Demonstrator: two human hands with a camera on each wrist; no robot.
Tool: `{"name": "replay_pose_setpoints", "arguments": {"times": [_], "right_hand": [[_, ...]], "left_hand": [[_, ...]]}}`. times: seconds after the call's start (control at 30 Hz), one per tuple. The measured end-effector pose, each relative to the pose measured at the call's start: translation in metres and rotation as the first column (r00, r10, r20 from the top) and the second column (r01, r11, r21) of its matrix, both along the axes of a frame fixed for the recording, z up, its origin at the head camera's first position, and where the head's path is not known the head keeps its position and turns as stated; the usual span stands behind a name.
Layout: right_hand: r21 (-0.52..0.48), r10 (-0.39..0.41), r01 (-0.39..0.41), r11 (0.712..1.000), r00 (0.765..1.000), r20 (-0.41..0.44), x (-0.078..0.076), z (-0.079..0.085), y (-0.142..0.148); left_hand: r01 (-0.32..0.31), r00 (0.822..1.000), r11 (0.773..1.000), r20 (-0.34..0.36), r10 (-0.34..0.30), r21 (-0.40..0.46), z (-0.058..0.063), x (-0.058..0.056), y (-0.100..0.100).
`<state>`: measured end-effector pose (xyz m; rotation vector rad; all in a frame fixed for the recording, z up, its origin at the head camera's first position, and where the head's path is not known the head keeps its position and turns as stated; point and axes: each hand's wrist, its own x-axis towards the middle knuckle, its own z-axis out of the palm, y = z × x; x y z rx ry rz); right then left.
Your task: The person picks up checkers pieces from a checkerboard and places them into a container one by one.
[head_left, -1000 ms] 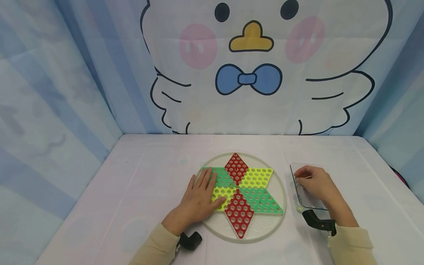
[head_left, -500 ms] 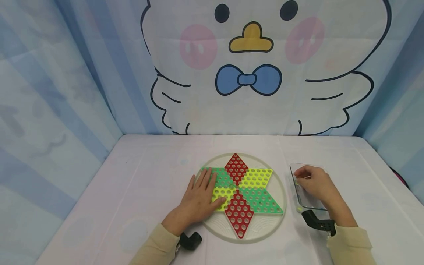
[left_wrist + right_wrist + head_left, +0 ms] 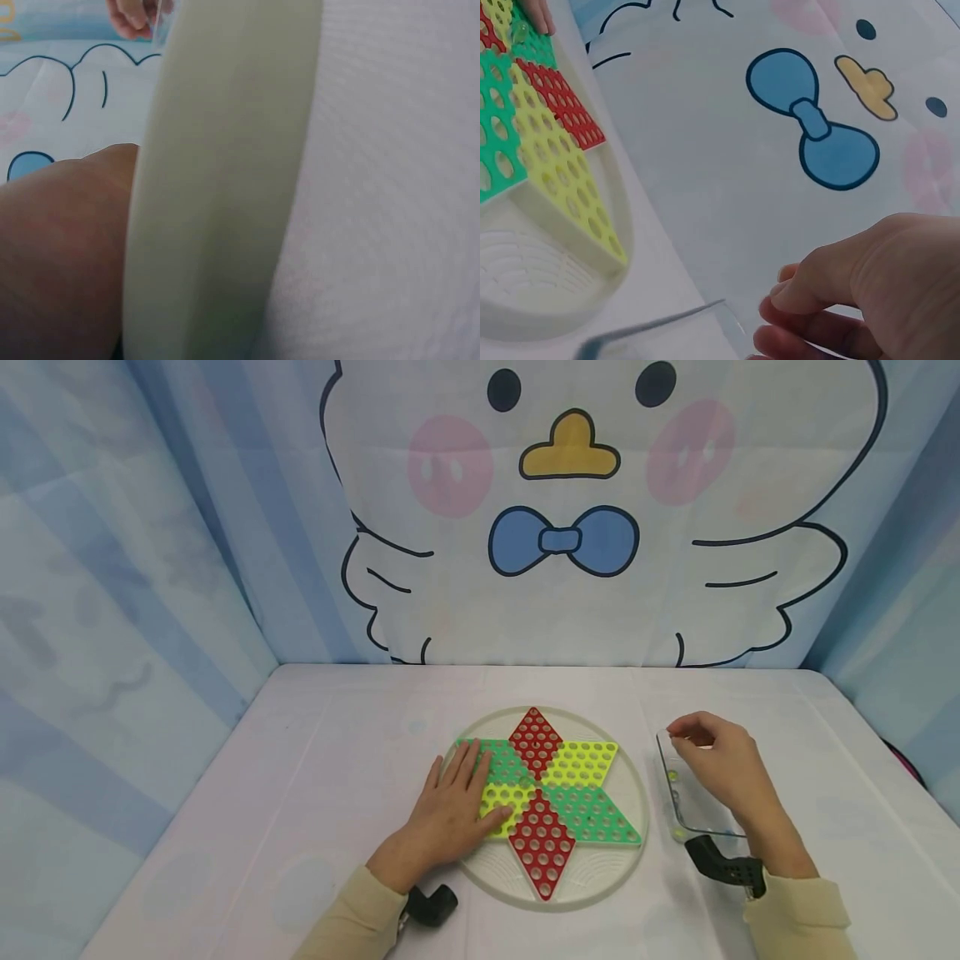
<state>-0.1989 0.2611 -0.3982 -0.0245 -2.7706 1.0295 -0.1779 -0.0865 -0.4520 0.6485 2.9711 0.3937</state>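
A round off-white Chinese checkers board [image 3: 615,881] with a red, green and yellow pegholed star lies mid-table. My left hand [image 3: 453,814] rests flat on its left side, fingers straight and thumb over the yellow section. One greenish marble [image 3: 525,782] sits near the star's centre. To the right is a clear plastic box [image 3: 705,814] with several pale marbles [image 3: 672,776] along its left side. Above the box, my right hand [image 3: 716,760] has thumb and fingertips brought together; whether a marble is between them is hidden. The right wrist view shows those curled fingers [image 3: 769,307] beside the box's edge.
A white cloth covers the table [image 3: 337,752]. Behind it hangs a curtain [image 3: 562,610] with a cartoon chick print, and blue-white curtains [image 3: 112,610] close the sides. A black wrist camera [image 3: 431,906] sits beneath the left wrist, another [image 3: 723,864] by the right.
My right hand has lifted out of the box and moved slightly up and away, uncovering marbles along the box's left side. The left hand and the board have stayed put.
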Motion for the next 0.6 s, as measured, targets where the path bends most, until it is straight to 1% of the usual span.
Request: {"name": "replay_pose_setpoints", "arguments": {"times": [0.17, 0.4, 0.53, 0.6], "right_hand": [[-0.022, 0.017, -0.018, 1.0, 0.998, -0.052, 0.003, 0.007, -0.007], [-0.046, 0.085, -0.091, 0.995, 0.989, -0.118, 0.005, 0.01, -0.021], [-0.061, 0.118, -0.127, 0.99, 0.984, -0.136, 0.005, 0.009, -0.03], [-0.067, 0.136, -0.145, 0.987, 0.982, -0.13, 0.006, 0.008, -0.036]], "left_hand": [[0.001, 1.0, 1.0, -0.001, -0.001, 0.003, 0.001, 0.0, 0.0], [0.003, 1.0, 1.0, 0.005, -0.003, 0.001, 0.002, 0.001, 0.0], [0.005, 1.0, 1.0, 0.001, -0.005, 0.0, 0.001, 0.0, 0.0], [0.004, 1.0, 1.0, 0.003, -0.004, -0.001, 0.001, 0.0, 0.0]]}}
